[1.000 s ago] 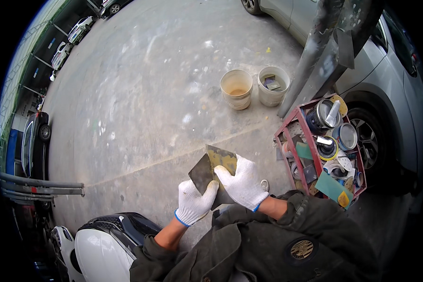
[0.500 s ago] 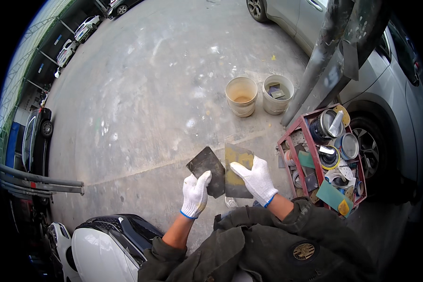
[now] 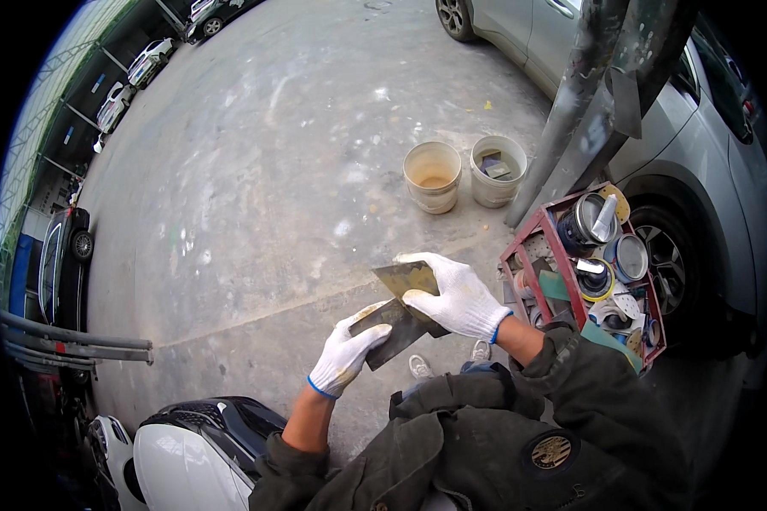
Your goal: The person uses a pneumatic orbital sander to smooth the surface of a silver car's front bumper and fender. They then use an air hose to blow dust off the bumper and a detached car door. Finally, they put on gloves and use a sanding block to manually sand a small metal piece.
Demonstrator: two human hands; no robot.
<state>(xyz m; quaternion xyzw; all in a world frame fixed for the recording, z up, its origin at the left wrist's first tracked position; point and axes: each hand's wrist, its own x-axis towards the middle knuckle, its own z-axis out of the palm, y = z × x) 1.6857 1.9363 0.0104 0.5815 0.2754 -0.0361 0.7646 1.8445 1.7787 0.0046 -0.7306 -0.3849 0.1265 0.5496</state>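
White knit gloves with blue cuffs cover both my hands. My left hand (image 3: 344, 356) is closed on a dark, flat filler spreader (image 3: 394, 330), thumb on top and fingers underneath. Pinched in my right hand (image 3: 462, 298) is a second thin, rectangular spreader (image 3: 406, 278) with yellowish filler smeared over its face. The right spreader is tilted and lies across the upper edge of the left one; they appear to touch. My glove hides part of the right spreader.
A red tool cart (image 3: 540, 223) at my right holds cans, a tube and spreaders. Beyond it stand a grey post (image 3: 562, 128) and a silver car (image 3: 669, 153). Two white buckets, one cloudy (image 3: 435, 203) and one holding blocks (image 3: 496, 194), stand ahead. A white car (image 3: 183, 464) is near left.
Both spreaders have turned from side by side to overlapping at an angle. My right hand has moved up and tilted its spreader leftward over the left one.
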